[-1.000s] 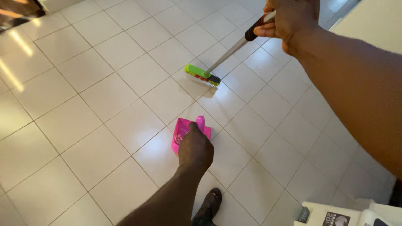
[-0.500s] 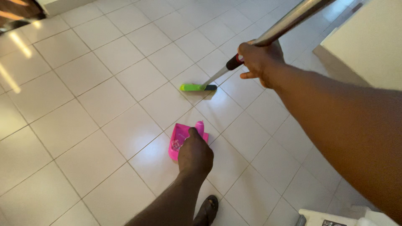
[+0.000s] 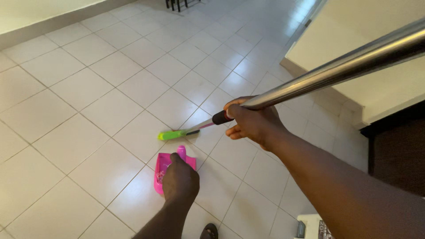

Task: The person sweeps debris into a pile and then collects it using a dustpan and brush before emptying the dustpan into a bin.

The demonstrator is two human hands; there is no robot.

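Observation:
My left hand grips the handle of a pink dustpan that rests on the white tiled floor, with some debris inside it. My right hand is closed around the metal pole of a broom, just above its black and red grip. The broom's green head lies low on the floor just beyond the dustpan's far edge, a short gap apart from it.
A pale wall and skirting run along the right, with a dark opening below. Black furniture legs stand at the top. My sandalled foot and a white container are at the bottom.
The broom head has come closer to the dustpan and my right hand has dropped lower along the pole. The view has tilted up. My left hand stays on the dustpan.

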